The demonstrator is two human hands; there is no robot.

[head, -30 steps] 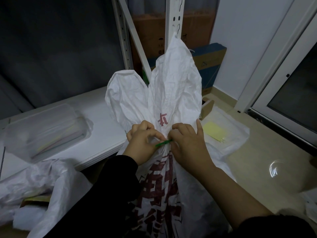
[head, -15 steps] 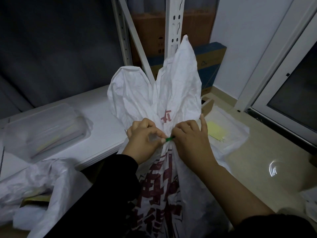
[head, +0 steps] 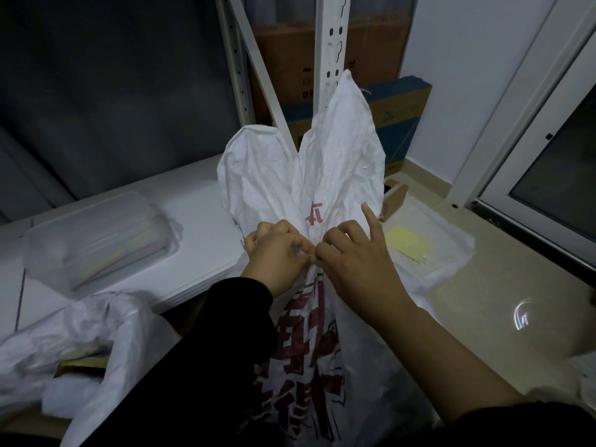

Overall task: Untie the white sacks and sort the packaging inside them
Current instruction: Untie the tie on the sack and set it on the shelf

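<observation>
A tall white sack [head: 325, 169] with red printed characters stands upright before me, its neck cinched at mid height. My left hand [head: 277, 253] and my right hand [head: 351, 256] meet at that neck, fingers curled and pinching the tie. The green tie is hidden between my fingertips. My right index finger points up against the sack's cloth. A second white sack [head: 80, 337] lies crumpled and open at the lower left, with something brown and white showing inside.
A clear plastic lidded box [head: 96, 240] sits on the white shelf board [head: 200, 201] to the left. White metal rack posts [head: 329, 50] rise behind the sack, with cardboard boxes [head: 322, 53] beyond. A clear bag with a yellow sheet [head: 406, 243] lies on the floor at right.
My hands have closed together at the neck of the sack, and the green tie seen between them earlier is now covered by my fingers.
</observation>
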